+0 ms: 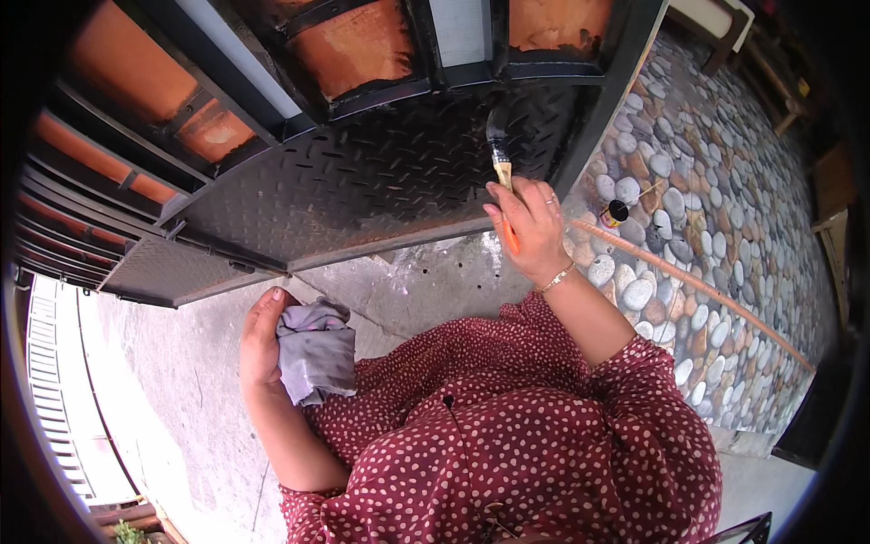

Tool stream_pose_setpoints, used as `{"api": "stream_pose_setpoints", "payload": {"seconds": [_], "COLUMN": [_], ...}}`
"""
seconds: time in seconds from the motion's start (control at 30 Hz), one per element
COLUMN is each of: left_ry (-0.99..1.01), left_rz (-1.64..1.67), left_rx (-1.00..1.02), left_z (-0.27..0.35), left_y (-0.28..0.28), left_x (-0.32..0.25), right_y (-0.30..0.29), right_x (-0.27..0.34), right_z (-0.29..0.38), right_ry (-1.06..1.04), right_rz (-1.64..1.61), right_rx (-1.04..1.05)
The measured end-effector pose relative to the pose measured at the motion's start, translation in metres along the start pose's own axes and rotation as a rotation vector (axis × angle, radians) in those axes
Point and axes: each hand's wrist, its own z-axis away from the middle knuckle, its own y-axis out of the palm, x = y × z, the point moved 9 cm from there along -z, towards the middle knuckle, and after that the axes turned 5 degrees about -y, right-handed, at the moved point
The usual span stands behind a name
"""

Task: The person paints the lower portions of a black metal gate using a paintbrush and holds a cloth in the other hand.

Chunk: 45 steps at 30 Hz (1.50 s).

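My right hand grips a paintbrush with an orange-tipped handle. Its bristles, dark with paint, rest against the black diamond-plate panel of a metal gate. Around the brush the panel looks wet and glossy black; towards its lower left it is duller and greyish. A crumpled grey cloth is held in my left hand, out in front of my body and below the gate's bottom edge.
A small open paint can with a thin stick stands on the pebble-patterned floor covering at right. A long thin rod lies across it. Above the panel are orange panels between black bars. Bare concrete extends at left.
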Motion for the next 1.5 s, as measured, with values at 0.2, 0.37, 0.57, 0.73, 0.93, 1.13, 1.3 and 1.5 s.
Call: {"api": "stream_pose_setpoints", "payload": {"seconds": [0.2, 0.37, 0.57, 0.73, 0.93, 1.13, 1.3, 1.5], "left_ry": [-0.016, -0.004, -0.039, -0.061, -0.026, -0.032, -0.036, -0.03], "left_rz": [-0.013, -0.048, -0.024, -0.044, -0.008, -0.036, -0.045, -0.101], "left_rx": [0.005, 0.028, 0.03, 0.038, 0.076, 0.062, 0.098, 0.04], "left_z": [-0.003, -0.004, -0.003, -0.002, -0.005, -0.003, -0.006, -0.001], "left_y": [0.002, -0.003, -0.002, 0.012, 0.001, 0.005, 0.007, 0.015], "left_x": [0.002, 0.004, 0.01, 0.0, 0.008, 0.009, 0.006, 0.002], "right_y": [0.025, -0.002, -0.038, 0.033, 0.006, -0.044, 0.015, 0.033], "right_x": [0.019, -0.02, 0.001, 0.0, -0.003, -0.018, 0.003, 0.003], "right_z": [0.011, -0.007, -0.008, 0.019, -0.008, -0.01, 0.008, 0.014], "right_ry": [0.025, 0.181, 0.043, 0.069, 0.164, 0.114, 0.14, 0.166], "right_rz": [-0.228, -0.324, -0.038, -0.22, -0.391, -0.068, -0.141, -0.335], "right_rx": [0.265, 0.095, -0.149, 0.176, 0.161, -0.216, 0.074, 0.304]}}
